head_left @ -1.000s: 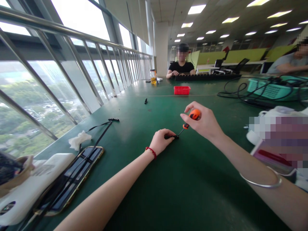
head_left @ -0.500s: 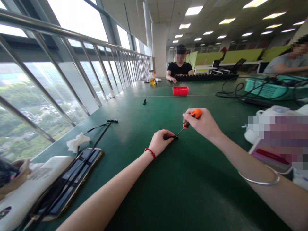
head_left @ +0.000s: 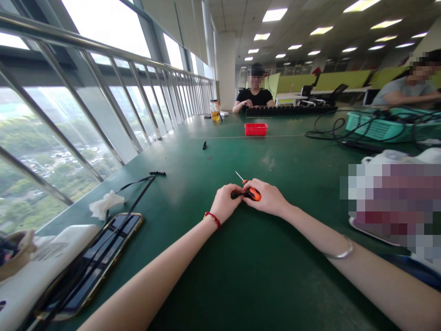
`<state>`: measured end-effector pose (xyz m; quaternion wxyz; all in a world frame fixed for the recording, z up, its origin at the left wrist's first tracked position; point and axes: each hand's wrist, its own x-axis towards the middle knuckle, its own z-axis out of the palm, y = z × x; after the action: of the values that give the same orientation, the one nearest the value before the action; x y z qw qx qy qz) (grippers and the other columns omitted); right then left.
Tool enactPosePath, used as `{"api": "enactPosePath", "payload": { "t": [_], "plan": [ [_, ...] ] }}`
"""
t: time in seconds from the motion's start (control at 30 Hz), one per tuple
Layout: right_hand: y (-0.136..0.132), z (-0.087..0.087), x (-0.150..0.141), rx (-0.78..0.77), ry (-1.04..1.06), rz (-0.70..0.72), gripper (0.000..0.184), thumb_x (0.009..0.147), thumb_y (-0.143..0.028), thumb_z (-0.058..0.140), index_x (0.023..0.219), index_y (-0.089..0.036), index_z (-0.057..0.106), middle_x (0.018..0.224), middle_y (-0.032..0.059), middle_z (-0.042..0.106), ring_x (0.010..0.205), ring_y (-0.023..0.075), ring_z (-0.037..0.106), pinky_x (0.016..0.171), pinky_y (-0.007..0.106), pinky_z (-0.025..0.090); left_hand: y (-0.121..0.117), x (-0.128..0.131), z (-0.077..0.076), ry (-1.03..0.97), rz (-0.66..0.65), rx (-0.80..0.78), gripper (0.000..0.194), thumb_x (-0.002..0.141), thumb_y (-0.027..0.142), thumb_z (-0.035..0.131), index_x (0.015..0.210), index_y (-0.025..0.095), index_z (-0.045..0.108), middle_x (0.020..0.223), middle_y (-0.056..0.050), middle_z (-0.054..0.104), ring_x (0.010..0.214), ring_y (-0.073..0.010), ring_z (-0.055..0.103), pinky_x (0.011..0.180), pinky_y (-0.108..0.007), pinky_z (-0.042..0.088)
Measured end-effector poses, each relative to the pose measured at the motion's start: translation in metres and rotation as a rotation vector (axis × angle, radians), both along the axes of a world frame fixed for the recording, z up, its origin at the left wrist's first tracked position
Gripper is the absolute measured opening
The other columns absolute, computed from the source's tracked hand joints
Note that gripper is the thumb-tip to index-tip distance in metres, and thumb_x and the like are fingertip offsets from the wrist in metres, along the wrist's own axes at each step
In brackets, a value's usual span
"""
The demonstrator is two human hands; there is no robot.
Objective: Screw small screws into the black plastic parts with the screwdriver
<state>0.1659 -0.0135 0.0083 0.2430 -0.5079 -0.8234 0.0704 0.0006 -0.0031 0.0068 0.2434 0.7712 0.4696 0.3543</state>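
Note:
My left hand (head_left: 225,202) rests on the green table (head_left: 241,276) with its fingers curled around a small black part (head_left: 237,195). My right hand (head_left: 268,197) lies right beside it, closed on an orange-handled screwdriver (head_left: 253,193). The screwdriver's thin metal shaft (head_left: 239,175) points up and away from the black part. Both hands touch at the fingertips over the part, which is mostly hidden.
A phone in a gold-edged case (head_left: 93,262) and a crumpled tissue (head_left: 105,204) lie at the left with a black strap (head_left: 138,184). A red tray (head_left: 256,129) stands farther back. Cables and a teal basket (head_left: 379,126) lie at the right. Two people sit at the far end.
My right hand has dropped to the table and come in against my left hand. The screwdriver tip has left the black part and now points up and away.

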Motion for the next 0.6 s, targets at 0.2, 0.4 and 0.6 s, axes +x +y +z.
{"api": "enactPosePath", "payload": {
  "t": [0.2, 0.4, 0.6],
  "plan": [
    [-0.0008, 0.0012, 0.0058, -0.004, -0.039, -0.036, 0.02, 0.078, -0.034, 0.055, 0.095, -0.024, 0.06, 0.091, 0.0005, 0.057, 0.078, 0.0145, 0.056, 0.062, 0.024, 0.039, -0.0019, -0.0003, 0.0012, -0.011, 0.008, 0.006, 0.012, 0.072, 0.012, 0.061, 0.079, 0.017, 0.069, 0.082, -0.002, 0.07, 0.077, -0.0145, 0.064, 0.079, -0.027, 0.053],
    [0.0001, -0.0015, 0.0067, 0.0, -0.043, -0.041, 0.016, 0.081, -0.032, 0.053, 0.092, -0.025, 0.061, 0.091, 0.0001, 0.057, 0.079, 0.0144, 0.056, 0.062, 0.024, 0.037, -0.0014, 0.0001, 0.0011, -0.006, 0.002, -0.011, 0.011, 0.072, 0.013, 0.062, 0.079, 0.015, 0.069, 0.082, -0.003, 0.07, 0.077, -0.0146, 0.064, 0.077, -0.026, 0.052],
    [-0.0003, -0.0009, 0.0073, -0.005, -0.043, -0.029, 0.017, 0.081, -0.034, 0.053, 0.093, -0.025, 0.062, 0.09, 0.0001, 0.057, 0.077, 0.0136, 0.056, 0.062, 0.023, 0.038, -0.0031, 0.0007, 0.0021, 0.006, 0.013, -0.007, 0.008, 0.072, 0.018, 0.063, 0.078, 0.016, 0.069, 0.08, -0.002, 0.071, 0.074, -0.0145, 0.064, 0.075, -0.026, 0.052]
  ]
}}
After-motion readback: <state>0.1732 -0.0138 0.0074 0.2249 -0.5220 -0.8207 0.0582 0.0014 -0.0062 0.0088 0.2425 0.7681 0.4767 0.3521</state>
